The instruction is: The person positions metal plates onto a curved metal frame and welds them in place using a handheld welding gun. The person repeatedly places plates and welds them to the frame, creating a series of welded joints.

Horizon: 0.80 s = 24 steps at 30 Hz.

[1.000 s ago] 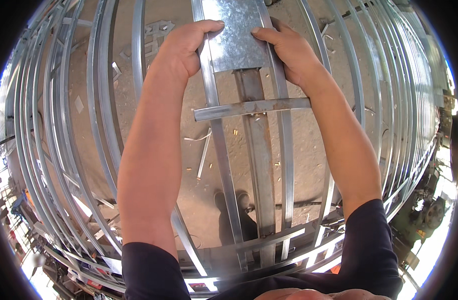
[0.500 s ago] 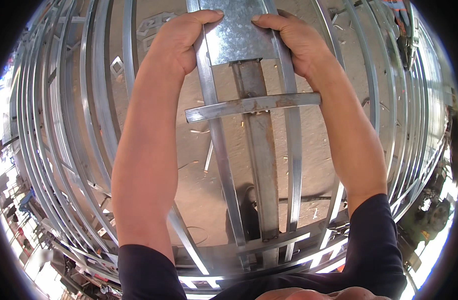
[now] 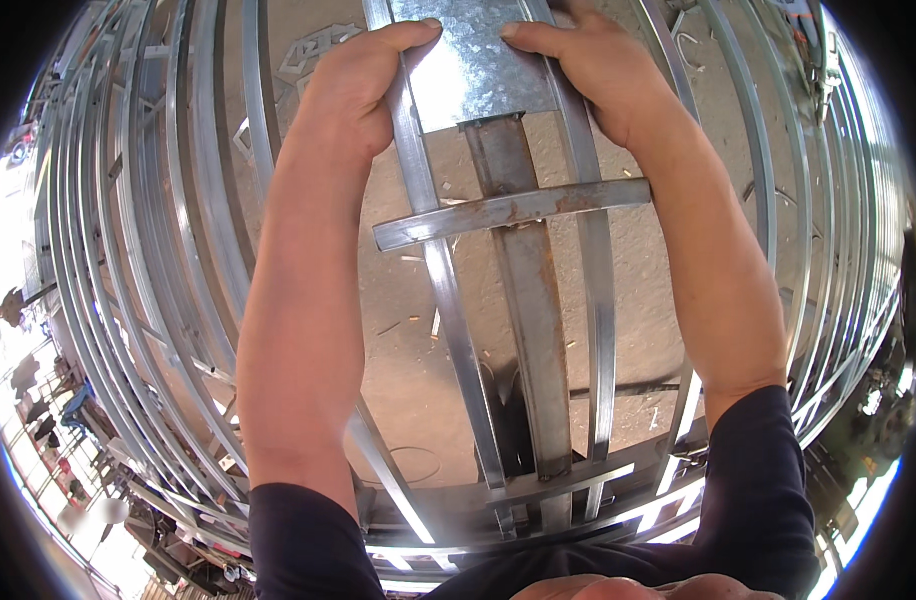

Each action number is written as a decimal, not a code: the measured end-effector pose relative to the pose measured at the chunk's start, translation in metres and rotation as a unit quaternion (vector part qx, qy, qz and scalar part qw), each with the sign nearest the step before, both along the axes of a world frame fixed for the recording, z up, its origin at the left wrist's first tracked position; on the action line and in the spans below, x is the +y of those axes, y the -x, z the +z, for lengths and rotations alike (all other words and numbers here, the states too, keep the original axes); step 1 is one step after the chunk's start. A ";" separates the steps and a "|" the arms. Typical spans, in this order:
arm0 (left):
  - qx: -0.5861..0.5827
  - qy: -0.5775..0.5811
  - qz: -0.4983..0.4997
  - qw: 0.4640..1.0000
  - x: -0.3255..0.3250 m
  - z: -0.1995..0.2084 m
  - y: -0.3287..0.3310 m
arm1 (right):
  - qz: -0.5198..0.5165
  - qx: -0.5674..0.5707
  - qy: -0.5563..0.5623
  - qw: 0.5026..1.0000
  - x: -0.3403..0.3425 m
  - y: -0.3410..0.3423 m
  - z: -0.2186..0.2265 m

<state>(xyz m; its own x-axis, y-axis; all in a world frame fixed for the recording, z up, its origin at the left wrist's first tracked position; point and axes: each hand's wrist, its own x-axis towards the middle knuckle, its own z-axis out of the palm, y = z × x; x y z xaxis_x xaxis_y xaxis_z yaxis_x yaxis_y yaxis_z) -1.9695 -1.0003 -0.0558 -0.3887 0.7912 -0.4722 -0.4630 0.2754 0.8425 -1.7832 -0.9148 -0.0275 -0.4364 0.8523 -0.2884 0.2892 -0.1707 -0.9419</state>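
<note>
Frame bars, left: many thin galvanized steel bars (image 3: pixel 128 300) curve down the left side, set close together over a concrete floor (image 3: pixel 398 330).
Left hand: the left hand (image 3: pixel 353 85) is closed round the left edge of a galvanized sheet-metal plate (image 3: pixel 473 60), thumb laid across the plate's face, fingers curled behind a long bar (image 3: pixel 448 300).
Plate: top centre, flat, shiny, held between both hands, its lower edge just above a rusty square tube (image 3: pixel 528 300).
Tube: runs upright down the middle, its open top end meeting the plate.
Crossbar: a rusty flat strip (image 3: pixel 508 210) lies across the tube, slightly tilted, right end higher.
Right hand: the right hand (image 3: pixel 598 65) grips the plate's right edge, thumb on the face pointing left.
Sleeves: dark, at both upper arms.
</note>
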 end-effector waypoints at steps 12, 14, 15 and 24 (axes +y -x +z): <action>-0.041 -0.002 -0.025 0.999 0.010 -0.016 0.010 | 0.274 -0.142 -0.452 0.837 -0.080 -0.075 0.016; 0.012 -0.014 -0.021 1.000 0.011 -0.018 0.012 | 0.254 -0.124 -0.456 0.844 -0.081 -0.075 0.013; 0.040 -0.020 -0.019 0.999 0.010 -0.019 0.013 | 0.256 -0.119 -0.459 0.842 -0.080 -0.074 0.013; -0.047 0.010 -0.008 0.999 0.003 0.006 -0.003 | 0.250 -0.125 -0.445 0.851 -0.084 -0.071 0.016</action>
<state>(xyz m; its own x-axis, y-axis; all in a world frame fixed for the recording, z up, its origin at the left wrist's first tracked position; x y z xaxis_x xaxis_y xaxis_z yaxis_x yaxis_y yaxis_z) -1.9666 -0.9973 -0.0499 -0.3285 0.7868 -0.5226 -0.5354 0.3008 0.7893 -1.7119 -0.9983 -0.0117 -0.8288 0.5073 0.2360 0.3269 0.7813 -0.5317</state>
